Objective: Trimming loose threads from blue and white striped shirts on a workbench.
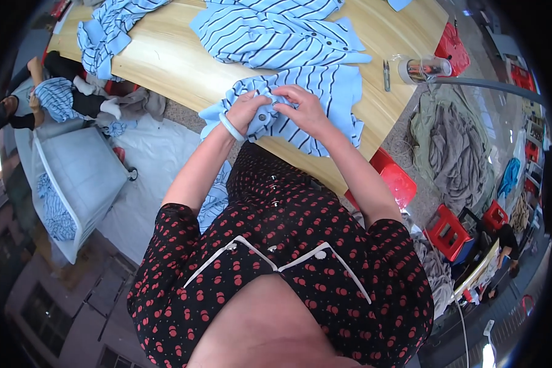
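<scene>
A light blue shirt with dark and white stripes [322,92] lies bunched at the near edge of the table. My left hand [246,111], with a pale bracelet at the wrist, grips a gathered fold of it. Across from it, my right hand [300,109] pinches the same cloth, thumb and forefinger close to the left fingertips. A dark button [262,117] shows on the fold just below the fingers. What lies right between the fingertips is too small to make out.
More striped shirts [270,37] lie farther back on the wooden table [165,43]. Thread snips [386,75] and a clear cylindrical container [426,69] are at the right. A white wheeled bin [83,172] and a seated person [49,95] holding striped cloth are left; red stools [394,179] and grey fabric [454,147] right.
</scene>
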The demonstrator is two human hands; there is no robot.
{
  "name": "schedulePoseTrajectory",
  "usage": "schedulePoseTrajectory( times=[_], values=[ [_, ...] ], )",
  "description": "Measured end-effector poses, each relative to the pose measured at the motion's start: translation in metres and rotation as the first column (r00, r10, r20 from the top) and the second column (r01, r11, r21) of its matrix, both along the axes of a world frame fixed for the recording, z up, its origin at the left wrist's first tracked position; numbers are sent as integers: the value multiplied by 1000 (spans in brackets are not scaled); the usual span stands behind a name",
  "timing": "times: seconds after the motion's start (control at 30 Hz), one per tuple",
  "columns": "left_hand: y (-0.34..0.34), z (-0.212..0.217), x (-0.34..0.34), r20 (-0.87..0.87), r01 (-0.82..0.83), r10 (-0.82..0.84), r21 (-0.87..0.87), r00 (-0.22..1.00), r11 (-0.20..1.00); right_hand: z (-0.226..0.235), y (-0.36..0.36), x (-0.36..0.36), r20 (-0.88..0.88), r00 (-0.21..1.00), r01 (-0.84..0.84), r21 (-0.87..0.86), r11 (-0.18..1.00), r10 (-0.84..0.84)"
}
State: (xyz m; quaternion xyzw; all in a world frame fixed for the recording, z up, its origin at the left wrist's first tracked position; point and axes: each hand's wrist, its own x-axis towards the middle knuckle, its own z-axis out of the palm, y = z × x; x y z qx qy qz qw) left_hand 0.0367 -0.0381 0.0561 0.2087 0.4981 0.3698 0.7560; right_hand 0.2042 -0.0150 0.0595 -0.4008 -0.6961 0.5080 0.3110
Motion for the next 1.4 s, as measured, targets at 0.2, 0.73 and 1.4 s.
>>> schedulePoseTrajectory(
  times=[0.2, 0.73, 1.4],
  values=[
    [2, -3, 11, -32, -48, 49, 22, 998, 999, 0, 7, 6, 29, 998, -47, -26, 999, 47],
    [36, -35, -14, 10, 92, -92, -15, 996, 996, -13, 38, -8, 260, 963, -126, 220, 967, 66],
    [-24, -83, -40, -27, -337, 339, -200, 941, 920, -99, 246, -14, 717, 630, 138, 275, 952, -298]
  ],
)
